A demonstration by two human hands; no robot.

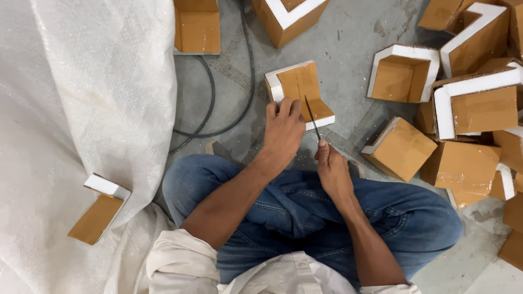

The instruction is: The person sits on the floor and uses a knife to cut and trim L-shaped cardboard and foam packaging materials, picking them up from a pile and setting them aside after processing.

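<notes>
The foam corner piece (298, 92) under the left hand (282, 133) is showing tan cardboard faces with white foam edges. The knife blade (312, 117) in the right hand (331, 171) is looking dark grey. Blue jeans (305, 212) are lying against the speckled grey concrete floor (348, 49), with a translucent white plastic sheet (81, 109) at its left edge.

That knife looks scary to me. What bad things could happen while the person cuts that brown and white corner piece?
1. The thin dark knife blade in the right hand lies close to the left hand steadying the brown cardboard and white foam corner piece; a slip might nick the fingers.
2. The blade is worked just above the blue-jeaned knees, so it could slide toward the legs.
3. The black cable lies on the floor nearby and could perhaps get cut.
</notes>
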